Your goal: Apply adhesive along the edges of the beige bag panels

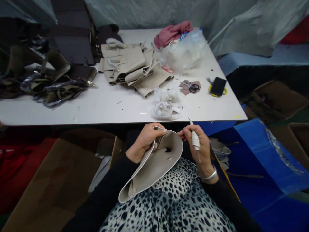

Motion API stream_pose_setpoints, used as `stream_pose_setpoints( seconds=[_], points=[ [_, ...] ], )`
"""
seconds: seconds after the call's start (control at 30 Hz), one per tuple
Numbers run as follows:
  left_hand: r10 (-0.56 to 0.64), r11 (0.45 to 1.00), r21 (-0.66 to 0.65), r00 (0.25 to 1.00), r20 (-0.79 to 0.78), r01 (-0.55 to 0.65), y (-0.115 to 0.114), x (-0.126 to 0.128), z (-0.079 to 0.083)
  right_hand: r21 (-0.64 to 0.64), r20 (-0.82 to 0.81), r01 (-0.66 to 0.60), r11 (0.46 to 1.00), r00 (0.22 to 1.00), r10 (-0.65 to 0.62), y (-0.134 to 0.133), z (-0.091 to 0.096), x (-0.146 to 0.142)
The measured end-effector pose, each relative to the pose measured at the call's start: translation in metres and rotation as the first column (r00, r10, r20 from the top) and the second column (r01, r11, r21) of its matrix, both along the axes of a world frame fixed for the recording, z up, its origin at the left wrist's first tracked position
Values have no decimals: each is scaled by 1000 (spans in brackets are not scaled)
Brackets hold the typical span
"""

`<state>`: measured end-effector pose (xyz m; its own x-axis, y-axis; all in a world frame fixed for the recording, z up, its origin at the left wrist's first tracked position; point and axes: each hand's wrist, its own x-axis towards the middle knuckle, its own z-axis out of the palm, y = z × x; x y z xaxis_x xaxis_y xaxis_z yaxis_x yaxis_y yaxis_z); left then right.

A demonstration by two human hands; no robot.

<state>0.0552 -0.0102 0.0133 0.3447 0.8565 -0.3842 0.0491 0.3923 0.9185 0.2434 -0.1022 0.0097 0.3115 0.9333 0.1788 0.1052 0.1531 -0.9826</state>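
White flat-topped table [108, 106] spans the upper half of the view. Blue corrugated plastic sheet [260, 154] sits to its right and below it, brown cardboard box [55, 180] lower left.

On the table:
- heap of dark brown leather bag parts [53, 83] at the left end
- stack of beige leather bag parts [132, 67] in the middle
- crumpled clear plastic bag [185, 51] just right of that stack, with a pink cloth bundle [170, 32] behind it at the far edge

Curved beige leather panel [156, 164] is off the table, on the person's lap over spotted fabric. Its rounded edge is raised toward the table's near edge and there is a small metal stud near its middle.

Left hand [145, 140]: fingers curled over the panel's top edge, gripping it.
Right hand [200, 145]: thumb and forefinger pinch the same edge from the right, other fingers closed round a white-handled pointed tool [195, 139]. Tool is roughly upright.

Small clear bags of hardware [166, 106] lie at the near table edge, just above the hands. Black phone on a yellow ring [218, 86] is near the right edge, black-handled scissors [191, 86] just left of it. Silver bracelet [210, 176] on the right wrist.
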Motion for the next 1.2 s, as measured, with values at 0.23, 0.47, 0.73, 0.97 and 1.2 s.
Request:
stream_pose_setpoints(
  seconds=[0.23, 0.47, 0.73, 0.97, 1.2],
  points=[
    [-55, 988, 137, 992, -112, 70, -3, 0, 12, 32, 304, -161, 986, 942, 144, 11, 7, -8],
    [-114, 985, 120, 990, -89, 124, -7, -1, 16, -45, 516, -255, 966, 822, 241, 21, 23, -18],
    [-121, 982, 143, 992, -40, 126, -11, -3, 15, -11, 425, -303, 953, 861, 279, 28, 14, -18],
    [-162, 905, 365, 971, -178, 218, -15, -11, 22, -17, 262, -242, 970, 935, 238, 18, 15, -24],
    [-77, 916, 366, 967, -244, 165, -26, -10, 28, -42, 208, -189, 981, 959, 194, 12, 17, -27]
  ],
)
